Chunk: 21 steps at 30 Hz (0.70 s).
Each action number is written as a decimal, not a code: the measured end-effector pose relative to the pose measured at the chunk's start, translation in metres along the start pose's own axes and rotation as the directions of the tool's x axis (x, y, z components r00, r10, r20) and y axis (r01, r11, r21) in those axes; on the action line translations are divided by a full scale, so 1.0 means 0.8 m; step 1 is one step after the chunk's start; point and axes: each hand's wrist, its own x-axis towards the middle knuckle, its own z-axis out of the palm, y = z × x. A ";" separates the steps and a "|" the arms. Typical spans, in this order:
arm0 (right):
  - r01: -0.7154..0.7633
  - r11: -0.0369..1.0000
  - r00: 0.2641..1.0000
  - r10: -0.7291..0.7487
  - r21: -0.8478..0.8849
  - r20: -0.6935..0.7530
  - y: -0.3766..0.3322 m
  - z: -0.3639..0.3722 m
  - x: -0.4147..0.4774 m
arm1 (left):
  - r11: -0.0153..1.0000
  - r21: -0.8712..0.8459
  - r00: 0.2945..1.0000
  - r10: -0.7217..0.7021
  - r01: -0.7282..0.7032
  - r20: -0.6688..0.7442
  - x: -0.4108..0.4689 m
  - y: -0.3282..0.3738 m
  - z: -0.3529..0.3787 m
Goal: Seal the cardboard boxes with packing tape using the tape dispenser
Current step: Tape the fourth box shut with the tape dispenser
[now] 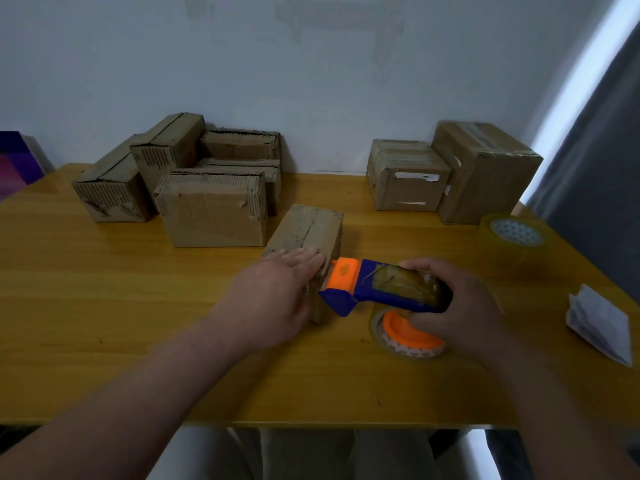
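A small cardboard box [308, 233] lies in the middle of the wooden table [138, 323]. My left hand [277, 296] rests flat on the box's near end, fingers straight. My right hand [457, 306] grips the handle of a blue and orange tape dispenser [367, 289]. The dispenser's orange head touches the box's near right corner, beside my left fingertips. Its tape roll [405, 337] on an orange hub sits low, just above the table under my right hand.
Several cardboard boxes [207, 209] are stacked at the back left against the wall. Two more boxes [408, 178] stand at the back right. A spare roll of clear tape [512, 237] sits near the right edge. Crumpled white paper [599, 327] lies at the right.
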 end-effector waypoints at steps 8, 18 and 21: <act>-0.009 1.000 1.000 0.008 0.030 0.014 -0.005 0.013 -0.007 | 0.999 0.017 0.998 0.045 -0.044 -0.043 -0.004 -0.014 0.002; 0.034 0.999 0.999 -0.034 -0.034 0.004 -0.013 -0.017 -0.010 | 1.000 -0.014 0.991 0.001 -0.003 -0.134 0.000 -0.019 0.015; 0.022 0.999 1.000 -0.022 -0.032 0.005 -0.012 -0.033 -0.016 | 1.000 -0.008 0.992 -0.019 0.018 -0.127 0.001 -0.019 0.017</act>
